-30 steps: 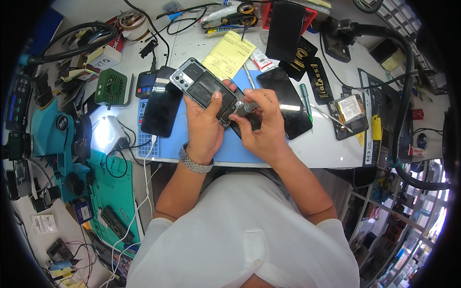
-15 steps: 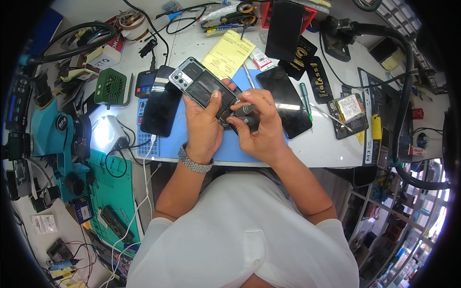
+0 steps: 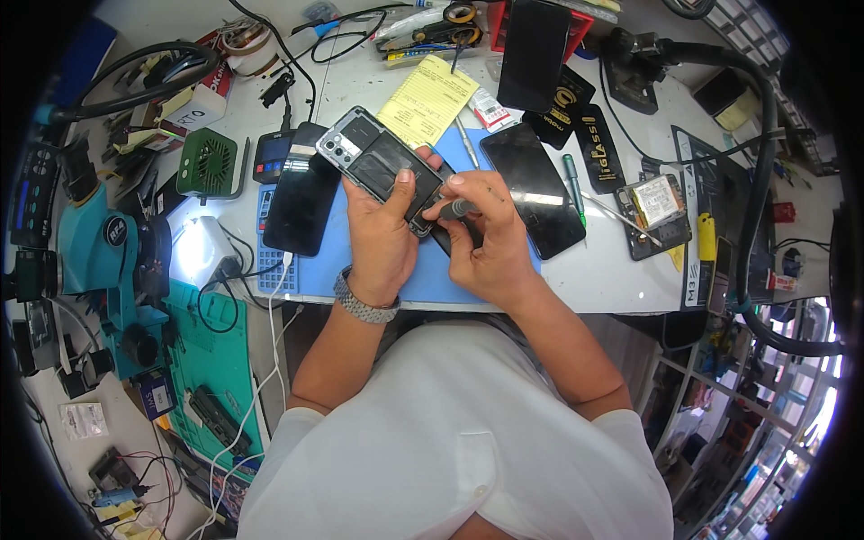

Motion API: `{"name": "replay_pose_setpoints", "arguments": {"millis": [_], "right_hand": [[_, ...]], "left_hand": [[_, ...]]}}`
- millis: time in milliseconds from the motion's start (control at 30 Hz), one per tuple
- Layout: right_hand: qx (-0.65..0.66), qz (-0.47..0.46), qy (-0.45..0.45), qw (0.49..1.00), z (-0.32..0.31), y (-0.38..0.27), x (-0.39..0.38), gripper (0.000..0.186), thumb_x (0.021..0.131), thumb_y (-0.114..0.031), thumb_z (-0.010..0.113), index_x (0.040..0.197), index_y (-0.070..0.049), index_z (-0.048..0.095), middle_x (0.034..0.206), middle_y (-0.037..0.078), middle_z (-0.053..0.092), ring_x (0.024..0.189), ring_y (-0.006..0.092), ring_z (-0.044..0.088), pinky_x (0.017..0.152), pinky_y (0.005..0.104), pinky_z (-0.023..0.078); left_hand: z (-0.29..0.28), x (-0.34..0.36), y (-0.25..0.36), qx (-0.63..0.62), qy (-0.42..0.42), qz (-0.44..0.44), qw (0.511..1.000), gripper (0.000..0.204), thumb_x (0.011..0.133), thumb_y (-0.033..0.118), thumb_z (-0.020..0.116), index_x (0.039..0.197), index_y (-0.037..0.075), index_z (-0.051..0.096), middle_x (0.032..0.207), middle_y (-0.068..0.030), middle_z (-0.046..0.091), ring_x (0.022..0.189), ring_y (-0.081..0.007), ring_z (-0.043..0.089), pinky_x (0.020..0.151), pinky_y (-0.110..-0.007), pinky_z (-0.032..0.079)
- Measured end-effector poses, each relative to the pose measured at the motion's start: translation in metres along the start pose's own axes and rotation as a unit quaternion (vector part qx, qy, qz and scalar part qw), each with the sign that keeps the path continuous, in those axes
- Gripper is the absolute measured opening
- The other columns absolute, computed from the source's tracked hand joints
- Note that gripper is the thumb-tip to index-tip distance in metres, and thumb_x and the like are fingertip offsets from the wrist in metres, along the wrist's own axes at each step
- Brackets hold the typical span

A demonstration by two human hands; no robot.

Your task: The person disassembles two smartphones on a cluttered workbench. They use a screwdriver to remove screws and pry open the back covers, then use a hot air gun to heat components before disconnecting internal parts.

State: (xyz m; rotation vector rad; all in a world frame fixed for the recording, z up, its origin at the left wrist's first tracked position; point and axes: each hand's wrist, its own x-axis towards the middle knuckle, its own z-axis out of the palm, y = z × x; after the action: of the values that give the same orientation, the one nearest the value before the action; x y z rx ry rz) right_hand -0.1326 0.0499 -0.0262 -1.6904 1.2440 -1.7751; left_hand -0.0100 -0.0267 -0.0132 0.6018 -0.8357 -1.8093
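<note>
My left hand (image 3: 382, 229) grips an opened smartphone (image 3: 364, 157), its silvery frame tilted diagonally and its dark interior facing up, thumb lying over it. My right hand (image 3: 486, 243) is curled round a dark cylindrical tool (image 3: 457, 207), perhaps a screwdriver, at the phone's lower end, where the fingertips partly hide the tip. Under both hands lies a blue mat (image 3: 423, 283). A black phone (image 3: 295, 211) lies face up to the left, another (image 3: 544, 198) to the right, beside a green pen-like tool (image 3: 573, 189).
A yellow notepad (image 3: 427, 99) is behind the hands. A green fan (image 3: 205, 165), lit lamp (image 3: 198, 247) and teal microscope (image 3: 117, 243) stand left. An opened phone (image 3: 652, 216) lies right, near a thick black flexible arm (image 3: 747, 225). A red holder with a dark phone (image 3: 531, 54) stands at the back.
The fingers of my right hand have shifted slightly round the tool at the phone's lower end. My left hand and the phone it grips have hardly moved.
</note>
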Motion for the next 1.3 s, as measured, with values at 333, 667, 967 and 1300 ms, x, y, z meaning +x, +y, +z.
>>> {"name": "replay_pose_setpoints", "arguments": {"millis": [333, 667, 967, 1300], "right_hand": [[-0.017, -0.007, 0.028, 0.999, 0.002, -0.003, 0.003, 0.077, 0.082, 0.024, 0.068, 0.148, -0.011, 0.051, 0.12, 0.019, 0.055, 0.1, 0.0286, 0.063, 0.079, 0.0342, 0.06], [-0.034, -0.002, 0.032, 0.999, -0.001, -0.009, 0.007, 0.078, 0.082, 0.024, 0.068, 0.149, -0.011, 0.05, 0.121, 0.019, 0.055, 0.101, 0.026, 0.064, 0.08, 0.0321, 0.062], [0.117, 0.158, 0.09, 0.976, -0.001, -0.012, 0.004, 0.093, 0.087, 0.026, 0.063, 0.163, -0.009, 0.021, 0.129, 0.017, 0.047, 0.105, 0.0194, 0.067, 0.093, 0.0329, 0.061], [0.046, 0.196, 0.125, 0.972, -0.01, -0.004, 0.005, 0.091, 0.09, 0.025, 0.061, 0.167, -0.001, 0.019, 0.132, 0.015, 0.043, 0.105, 0.0154, 0.062, 0.097, 0.0322, 0.06]], "left_hand": [[0.0, 0.0, -0.001, 0.004, 0.004, 0.002, 1.0, 0.042, 0.108, 0.0, 0.058, 0.147, 0.005, 0.044, 0.131, -0.0186, 0.068, 0.122, -0.0279, 0.071, 0.097, -0.041, 0.064], [0.0, 0.0, 0.001, 0.012, 0.002, -0.01, 1.0, 0.043, 0.109, 0.0, 0.056, 0.147, 0.01, 0.04, 0.134, -0.0175, 0.065, 0.122, -0.0264, 0.069, 0.098, -0.041, 0.065], [0.0, 0.0, -0.001, 0.008, 0.016, 0.005, 1.0, 0.044, 0.109, 0.001, 0.057, 0.149, 0.006, 0.04, 0.136, -0.0222, 0.065, 0.126, -0.0325, 0.069, 0.093, -0.046, 0.067], [-0.002, 0.0, -0.002, 0.012, 0.014, 0.071, 0.997, 0.046, 0.109, -0.002, 0.054, 0.151, 0.007, 0.037, 0.139, -0.0234, 0.063, 0.128, -0.0343, 0.068, 0.101, -0.053, 0.064]]}}
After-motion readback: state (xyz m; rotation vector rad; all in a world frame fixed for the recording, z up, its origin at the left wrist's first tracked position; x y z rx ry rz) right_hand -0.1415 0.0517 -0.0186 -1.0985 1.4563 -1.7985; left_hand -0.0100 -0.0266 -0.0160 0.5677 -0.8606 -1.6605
